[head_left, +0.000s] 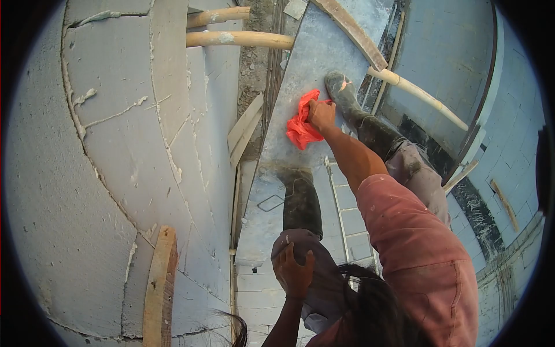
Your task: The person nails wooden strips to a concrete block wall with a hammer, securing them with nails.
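A thin, crumpled red plastic bag [300, 128] is bunched in my right hand [321, 114], whose fingers are closed on it. The bag lies low over the grey plank platform [309, 66], close to my right boot [347, 95]. My left hand [293, 270] rests on my bent left knee with its fingers apart and nothing in them. My left boot [302, 202] stands on the platform below the bag. Loose dark hair covers part of the lower view.
A block wall [115, 173] with rough mortar joints rises at left, a timber [159, 289] standing against it. Wooden poles [240, 39] cross to the platform. A wooden board [352, 34] lies over its right edge. A ladder [347, 214] and the lower floor show beyond the edge.
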A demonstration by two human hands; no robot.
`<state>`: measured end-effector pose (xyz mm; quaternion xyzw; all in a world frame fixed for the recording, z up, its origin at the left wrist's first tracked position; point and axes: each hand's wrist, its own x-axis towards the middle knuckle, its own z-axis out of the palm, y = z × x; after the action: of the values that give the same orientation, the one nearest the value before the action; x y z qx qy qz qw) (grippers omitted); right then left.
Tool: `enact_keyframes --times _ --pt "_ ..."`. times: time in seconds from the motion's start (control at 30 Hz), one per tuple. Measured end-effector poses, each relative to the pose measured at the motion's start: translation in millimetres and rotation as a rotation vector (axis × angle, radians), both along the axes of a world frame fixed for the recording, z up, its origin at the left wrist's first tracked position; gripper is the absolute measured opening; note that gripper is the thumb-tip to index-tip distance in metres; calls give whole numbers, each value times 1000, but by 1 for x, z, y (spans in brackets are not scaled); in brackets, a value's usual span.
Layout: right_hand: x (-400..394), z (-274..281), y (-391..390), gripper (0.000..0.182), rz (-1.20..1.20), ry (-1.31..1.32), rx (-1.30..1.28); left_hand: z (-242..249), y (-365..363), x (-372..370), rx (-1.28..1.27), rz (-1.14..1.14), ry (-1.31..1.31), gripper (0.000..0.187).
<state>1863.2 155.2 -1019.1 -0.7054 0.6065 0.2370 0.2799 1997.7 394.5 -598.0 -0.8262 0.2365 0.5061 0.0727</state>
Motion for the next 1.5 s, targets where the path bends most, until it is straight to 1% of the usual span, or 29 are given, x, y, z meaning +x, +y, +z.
enact_keyframes --times 0.17,0.2,0.23,0.3,0.33,0.37,0.43,0.47,0.57,0.63,0.67,0.73,0.8,0.87,0.9,0.93,0.97,1.03,1.07,1.1,1.17,1.2,1.23,1.27,1.3,1.37,1.4,1.47,1.5 --pt "-8 26 14 29 29 -139 -53 3 -7 -2 -20 -15 -11 59" --pt "-10 35 14 20 87 -95 -5 3 -6 -3 -29 -14 -11 59" --pt "-11 46 14 20 89 -94 -15 2 -5 -3 -31 -35 -10 60" --pt "-12 62 17 12 76 -179 18 1 -3 -5 -42 -55 -12 60" --pt "-14 71 17 19 101 -194 4 0 -1 -5 -43 -68 -12 61" --pt "-17 73 18 19 103 -195 -1 1 -2 -6 -43 -81 -12 61" --pt "-22 74 21 18 134 -273 -150 0 -4 -7 -32 -90 -17 61" --pt "-24 76 18 18 137 -273 -152 0 -6 -7 -17 -99 -23 62" --pt "-27 77 3 18 46 -295 -91 0 -18 -7 -74 -96 -53 61" --pt "-28 75 -11 17 -148 -271 -79 -13 -5 -12 -71 -79 -77 60" --pt "-28 74 -17 17 -146 -271 -83 -16 -9 -12 -65 -61 -102 59" --pt "-29 72 -29 18 -377 -371 8 -27 -19 -12 -25 -23 -87 58" --pt "-37 60 -32 18 -433 -397 5 -38 -29 -13 17 15 -73 57" --pt "-43 55 -41 22 -485 -426 -6 -61 -31 -20 18 -24 -257 51" --pt "-43 59 -45 25 -737 -547 150 -72 -43 -21 7 -19 -257 51" --pt "-46 64 -49 29 -986 -664 310 -85 -56 -24 -65 233 -140 47" --pt "-45 74 -55 29 -981 -664 300 -100 -72 -27 -134 481 -16 44" --pt "-33 105 -70 28 -1048 -701 837 -144 -103 -39 -392 799 364 49" --pt "-23 126 -76 26 -958 -660 978 -151 -132 -41 -403 798 372 49" --pt "-12 149 -81 23 -862 -616 1113 -155 -167 -41 -460 1110 482 55" --pt "0 183 -89 24 -700 -678 1323 -167 -208 -42 -528 1423 604 62" --pt "2 187 -91 24 -688 -681 1312 -176 -221 -41 -618 1463 531 60" --pt "3 189 -93 24 -698 -758 1330 -185 -233 -41 -706 1499 455 59" --pt "5 190 -95 24 -708 -837 1349 -164 -261 -34 -639 1634 420 47" --pt "10 195 -100 24 -698 -843 1345 -165 -268 -32 -650 1633 422 47" --pt "14 204 -109 24 -611 -878 1372 -164 -267 -24 -604 1546 379 36" --pt "12 199 -121 29 -398 -887 1453 -190 -242 -21 -760 1353 346 28" --pt "7 184 -166 33 -241 -752 1388 -195 -217 -4 -784 1388 332 28" --pt "-5 148 -180 33 -212 -787 1128 -193 -208 2 -812 1430 324 28"
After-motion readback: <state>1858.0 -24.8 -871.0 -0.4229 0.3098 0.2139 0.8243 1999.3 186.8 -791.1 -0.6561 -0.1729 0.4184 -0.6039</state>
